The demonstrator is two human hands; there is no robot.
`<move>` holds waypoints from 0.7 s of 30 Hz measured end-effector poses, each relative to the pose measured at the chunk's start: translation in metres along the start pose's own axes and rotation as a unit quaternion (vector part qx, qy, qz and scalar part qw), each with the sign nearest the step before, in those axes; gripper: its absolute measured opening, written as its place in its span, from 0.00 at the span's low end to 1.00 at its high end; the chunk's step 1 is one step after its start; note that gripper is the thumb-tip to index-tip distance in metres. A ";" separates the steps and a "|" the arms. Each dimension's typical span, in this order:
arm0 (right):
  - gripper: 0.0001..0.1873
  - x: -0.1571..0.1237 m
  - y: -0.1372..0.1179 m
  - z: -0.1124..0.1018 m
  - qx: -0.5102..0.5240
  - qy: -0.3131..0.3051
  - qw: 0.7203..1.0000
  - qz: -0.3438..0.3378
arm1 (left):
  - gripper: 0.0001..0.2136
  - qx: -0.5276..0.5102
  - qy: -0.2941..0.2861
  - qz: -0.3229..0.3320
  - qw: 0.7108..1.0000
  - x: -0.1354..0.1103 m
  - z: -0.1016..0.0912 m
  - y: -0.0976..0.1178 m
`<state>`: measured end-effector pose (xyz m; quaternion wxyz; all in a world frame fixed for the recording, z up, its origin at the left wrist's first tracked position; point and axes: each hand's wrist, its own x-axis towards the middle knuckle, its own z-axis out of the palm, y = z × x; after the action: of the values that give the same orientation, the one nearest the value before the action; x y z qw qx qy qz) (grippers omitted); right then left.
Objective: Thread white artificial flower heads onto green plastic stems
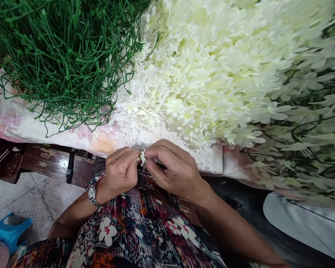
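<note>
My left hand [122, 168], with a watch on its wrist, is closed in a pinch at the front edge of the cloth-covered table. Between its fingertips is what looks like a green stem tip, mostly hidden. A small white artificial flower [143, 158] sits between my two hands, seen nearly edge-on. Facing it, my right hand [175, 169] pinches thumb to forefinger at the flower's other side, where a thin pale strand shows. Beyond my hands lie a bunch of thin white stamens [141, 100], green plastic stems [64, 63] and a heap of creamy white petals [212, 78].
A flowered cloth [80, 139] covers the table beneath the heaps. Finished-looking white blossoms on dark stems [304, 130] spread at the right. A blue plastic stool [9, 232] stands on the tiled floor at lower left. A pale rounded object [301, 223] is at lower right.
</note>
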<state>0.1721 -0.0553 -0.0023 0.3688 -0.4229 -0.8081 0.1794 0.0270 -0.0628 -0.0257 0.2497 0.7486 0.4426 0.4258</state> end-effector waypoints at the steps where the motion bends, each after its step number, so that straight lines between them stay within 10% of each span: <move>1: 0.06 0.000 0.001 0.001 -0.005 0.001 1.000 -0.005 | 0.06 0.002 -0.002 -0.001 1.000 0.000 0.000 0.000; 21: 0.05 -0.003 0.012 0.000 -0.049 -0.066 0.996 -0.035 | 0.09 0.055 -0.068 -0.001 0.996 0.007 0.000 -0.002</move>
<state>0.1795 -0.0508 -0.0111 0.2999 -0.3989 -0.8527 0.1543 0.0277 -0.0559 -0.0237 0.2382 0.7880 0.4485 0.3481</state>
